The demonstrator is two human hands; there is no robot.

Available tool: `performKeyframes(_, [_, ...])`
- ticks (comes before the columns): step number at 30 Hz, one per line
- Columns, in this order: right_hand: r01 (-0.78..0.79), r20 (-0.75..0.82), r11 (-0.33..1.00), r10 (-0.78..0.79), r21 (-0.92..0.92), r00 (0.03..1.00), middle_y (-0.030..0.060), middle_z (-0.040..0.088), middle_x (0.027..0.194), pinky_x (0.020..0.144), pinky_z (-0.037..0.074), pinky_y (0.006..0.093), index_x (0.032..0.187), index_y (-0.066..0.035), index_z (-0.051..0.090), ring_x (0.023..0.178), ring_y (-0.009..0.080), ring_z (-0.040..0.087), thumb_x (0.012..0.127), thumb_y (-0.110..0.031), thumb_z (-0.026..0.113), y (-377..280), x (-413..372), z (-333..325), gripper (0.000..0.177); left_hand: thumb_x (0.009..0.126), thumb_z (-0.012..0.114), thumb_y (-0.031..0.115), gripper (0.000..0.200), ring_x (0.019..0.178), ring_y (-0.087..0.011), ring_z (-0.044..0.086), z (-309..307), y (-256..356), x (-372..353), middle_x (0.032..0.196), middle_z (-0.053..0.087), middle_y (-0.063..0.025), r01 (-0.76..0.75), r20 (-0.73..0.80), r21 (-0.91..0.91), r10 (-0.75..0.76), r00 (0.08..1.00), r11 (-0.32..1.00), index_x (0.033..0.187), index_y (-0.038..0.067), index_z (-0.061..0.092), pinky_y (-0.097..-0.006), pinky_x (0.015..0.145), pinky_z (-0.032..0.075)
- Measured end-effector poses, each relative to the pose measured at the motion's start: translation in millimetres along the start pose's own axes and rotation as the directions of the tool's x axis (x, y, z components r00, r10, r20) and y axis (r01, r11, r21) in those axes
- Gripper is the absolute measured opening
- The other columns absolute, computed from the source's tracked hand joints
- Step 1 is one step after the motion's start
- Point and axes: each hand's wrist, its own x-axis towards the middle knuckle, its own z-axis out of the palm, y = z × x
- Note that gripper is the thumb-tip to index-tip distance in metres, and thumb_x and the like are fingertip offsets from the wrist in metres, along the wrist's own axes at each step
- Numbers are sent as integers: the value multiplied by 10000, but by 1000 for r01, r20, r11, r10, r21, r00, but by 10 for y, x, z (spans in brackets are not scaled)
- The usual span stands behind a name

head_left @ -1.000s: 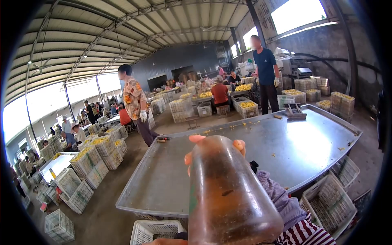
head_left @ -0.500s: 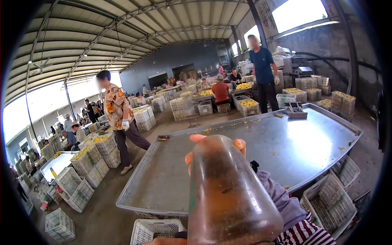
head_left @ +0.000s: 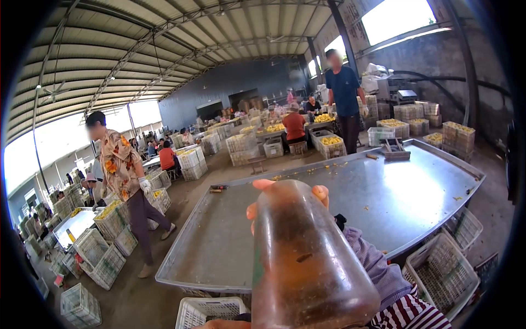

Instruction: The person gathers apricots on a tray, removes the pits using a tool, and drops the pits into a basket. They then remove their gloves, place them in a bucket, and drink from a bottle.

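A large clear bottle (head_left: 307, 263) with brown-orange contents fills the lower middle, very close to the camera. My right hand (head_left: 290, 193) is wrapped round its far end, fingertips showing on both sides, with a checked sleeve (head_left: 367, 263) behind it. At the bottom edge, left of the bottle, a strip of my left hand (head_left: 222, 324) shows; its fingers are hidden. Beyond the bottle lies a metal-topped table (head_left: 230, 241) with a red-handled tool (head_left: 218, 189) and a small wooden rack (head_left: 395, 151) on it.
White plastic crates stand below the table, one at front left (head_left: 189, 312), another at right (head_left: 441, 274). A person in a floral shirt (head_left: 118, 164) is at the left; a person in dark blue (head_left: 344, 93) stands behind the table. More people sit among crates of yellow produce.
The person in the floral shirt has moved left and nearer. The person in dark blue has shifted slightly left. The bottle and my right hand look almost unchanged.
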Motion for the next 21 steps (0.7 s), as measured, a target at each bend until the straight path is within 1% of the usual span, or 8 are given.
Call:
performKeyframes(7, [-12, -44, 1000, 12, 11, 999, 300, 534, 1263, 1024, 437, 461, 1496, 5, 248, 1162, 356, 563, 733, -643, 577, 102, -137, -60, 1054, 849, 702, 326, 330, 860, -289, 665, -17, 29, -42, 1023, 640, -113, -20, -13, 19, 21, 1000, 1000, 1100, 116, 655, -383, 661, 521])
performKeyframes(10, [-29, -120, 995, 40, 94, 992, 291, 532, 1271, 1026, 433, 465, 1497, 0, 248, 1167, 353, 557, 739, -645, 568, 249, -336, -64, 1046, 849, 703, 322, 330, 863, -290, 665, -126, 98, -70, 1026, 639, -116, -62, -36, 42, 64, 997, 997, 1102, 116, 654, -385, 664, 522])
performKeyframes(14, [-17, -211, 967, 73, 254, 975, 277, 518, 1298, 1035, 422, 469, 1492, 6, 261, 1180, 351, 547, 753, -645, 548, 573, -721, -166, 1025, 850, 703, 318, 330, 865, -292, 666, -320, 252, -220, 1030, 638, -118, -177, -83, 95, 185, 979, 980, 1105, 115, 653, -387, 667, 524])
performKeyframes(15, [-12, -252, 961, 84, 277, 964, 269, 514, 1308, 1039, 418, 469, 1488, 10, 268, 1188, 347, 542, 762, -644, 538, 679, -832, -170, 1014, 850, 703, 316, 329, 866, -292, 666, -311, 283, -274, 1031, 638, -119, -215, -103, 112, 227, 969, 970, 1105, 115, 653, -387, 668, 525])
performKeyframes(17, [1, -348, 957, 104, 289, 932, 249, 508, 1326, 1047, 411, 470, 1480, 18, 282, 1204, 335, 533, 782, -639, 516, 850, -1022, -123, 987, 850, 703, 314, 329, 868, -293, 666, -255, 296, -379, 1033, 638, -120, -211, -136, 136, 230, 964, 968, 1107, 114, 653, -388, 670, 526])
performKeyframes(18, [12, -419, 964, 105, 267, 902, 237, 510, 1331, 1051, 408, 468, 1475, 22, 291, 1210, 326, 529, 798, -630, 500, 896, -1104, -118, 963, 826, 726, 319, 383, 880, -305, 672, -286, 368, -442, 1047, 640, -139, -65, -91, 89, 73, 993, 994, 1126, 97, 639, -399, 692, 538])
performKeyframes(19, [18, -488, 970, 107, 244, 866, 224, 511, 1335, 1055, 405, 467, 1470, 27, 299, 1217, 317, 526, 814, -622, 485, 957, -1214, -140, 941, 803, 748, 325, 438, 893, -317, 677, -318, 439, -505, 1060, 643, -158, 88, -42, 58, -86, 995, 994, 1145, 81, 624, -410, 713, 549])
performKeyframes(21, [23, -644, 985, 96, 173, 759, 198, 521, 1333, 1060, 399, 463, 1458, 38, 320, 1225, 296, 520, 855, -593, 447, 1026, -1335, -69, 881, 727, 822, 393, 594, 867, -331, 696, -298, 339, -644, 1021, 661, -192, 250, -145, 54, -240, 960, 967, 1141, 30, 599, -405, 714, 572])
